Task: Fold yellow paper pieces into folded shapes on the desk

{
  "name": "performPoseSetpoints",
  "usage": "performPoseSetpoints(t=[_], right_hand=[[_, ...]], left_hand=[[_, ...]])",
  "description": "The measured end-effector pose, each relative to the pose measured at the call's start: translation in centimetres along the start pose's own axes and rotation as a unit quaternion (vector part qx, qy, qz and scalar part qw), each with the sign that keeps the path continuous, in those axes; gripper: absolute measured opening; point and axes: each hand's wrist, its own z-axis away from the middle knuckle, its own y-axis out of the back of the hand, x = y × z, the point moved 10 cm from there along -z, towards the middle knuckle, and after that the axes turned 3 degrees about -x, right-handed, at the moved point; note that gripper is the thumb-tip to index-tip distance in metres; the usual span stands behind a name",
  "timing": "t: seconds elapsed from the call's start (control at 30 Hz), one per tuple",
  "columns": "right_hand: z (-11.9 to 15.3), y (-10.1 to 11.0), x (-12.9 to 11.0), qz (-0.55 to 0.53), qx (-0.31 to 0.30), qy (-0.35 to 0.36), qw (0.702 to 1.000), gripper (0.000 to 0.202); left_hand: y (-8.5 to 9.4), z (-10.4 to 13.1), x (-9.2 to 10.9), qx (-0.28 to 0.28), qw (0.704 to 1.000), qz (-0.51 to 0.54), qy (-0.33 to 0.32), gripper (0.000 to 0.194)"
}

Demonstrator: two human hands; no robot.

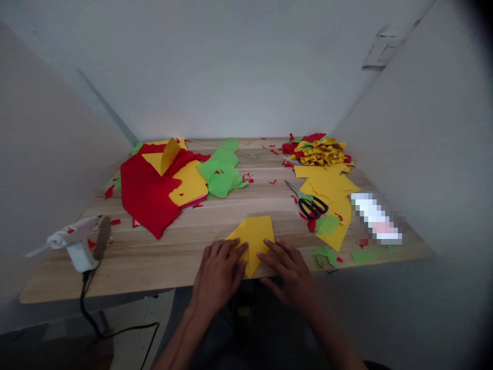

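A folded piece of yellow paper [259, 234] lies at the front edge of the table, its lower end coming to a point and a crease line running down its middle. My left hand [220, 264] rests on its left side with the fingers laid flat. On its right side my right hand [287, 267] lies with fingers spread, the fingertips pressing on the paper. Both hands are open, and neither grips anything. Black-handled scissors [313, 207] lie to the right, beyond my right hand, among yellow paper offcuts [334, 187].
A white glue gun [79, 244] stands at the left edge, its cord hanging down. Red sheet [148, 190], yellow pieces [190, 185] and green paper [223, 174] lie at the back left. A gathered yellow bundle [321, 152] sits back right. A blurred-out bright object [375, 218] lies far right.
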Motion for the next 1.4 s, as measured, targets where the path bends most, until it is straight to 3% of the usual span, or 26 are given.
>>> performPoseSetpoints(t=[0.13, 0.23, 0.43, 0.53, 0.67, 0.73, 0.77, 0.87, 0.97, 1.07, 1.13, 1.2, 1.3, 1.4], right_hand=[[-0.3, -1.0, -1.6, -0.009, -0.020, 0.033, 0.999, 0.046], [-0.5, -1.1, -2.0, -0.013, -0.002, 0.019, 1.000, 0.037], [0.1, -0.5, -2.5, -0.027, 0.083, 0.034, 0.996, 0.020], [0.6, 0.2, -2.7, -0.068, 0.116, 0.056, 0.989, 0.019], [0.5, 2.5, -2.4, -0.195, 0.142, 0.049, 0.969, 0.020], [0.0, 4.0, -1.7, -0.279, 0.155, -0.001, 0.948, 0.015], [-0.4, 4.4, -0.8, -0.323, 0.152, -0.066, 0.932, 0.010], [-1.2, 3.7, 0.8, -0.481, 0.101, -0.231, 0.840, 0.018], [-2.0, 2.6, 0.4, -0.596, 0.044, -0.290, 0.747, 0.030], [-2.2, 1.4, 0.0, -0.659, 0.008, -0.317, 0.682, 0.036], [-2.2, 0.6, -0.4, -0.690, -0.014, -0.319, 0.650, 0.036], [-2.4, 0.0, -1.0, -0.712, -0.036, -0.310, 0.630, 0.035], [-2.6, -0.5, -1.7, -0.721, -0.065, -0.289, 0.627, 0.033], [-2.5, -1.8, -2.4, -0.708, -0.127, -0.281, 0.636, 0.037]], left_hand=[[0.2, 0.0, -0.1, 0.004, 1.000, 0.024, 0.005, 0.032], [0.5, 0.3, 0.1, -0.005, 0.999, 0.048, -0.008, 0.029], [0.0, 2.1, 0.8, -0.046, 0.996, 0.074, -0.021, 0.061], [-0.1, 2.6, 0.0, -0.025, 0.994, 0.105, -0.008, 0.052], [1.3, 2.8, -0.6, 0.009, 0.976, 0.215, 0.013, 0.022], [2.3, 2.6, -0.8, 0.034, 0.940, 0.335, 0.051, 0.010], [2.7, 2.6, -1.3, 0.053, 0.907, 0.408, 0.092, 0.012], [2.2, 2.3, -1.8, 0.065, 0.798, 0.563, 0.206, 0.024], [1.5, 1.5, -1.3, 0.055, 0.732, 0.636, 0.239, 0.032], [0.6, 1.2, -0.8, 0.042, 0.687, 0.681, 0.249, 0.034], [0.2, 1.2, -0.4, 0.027, 0.678, 0.693, 0.245, 0.031], [0.0, 1.1, 0.1, 0.011, 0.691, 0.686, 0.228, 0.028], [0.3, 0.9, 0.3, 0.018, 0.728, 0.655, 0.200, 0.027], [0.8, 0.5, 0.5, 0.016, 0.770, 0.617, 0.162, 0.044]])
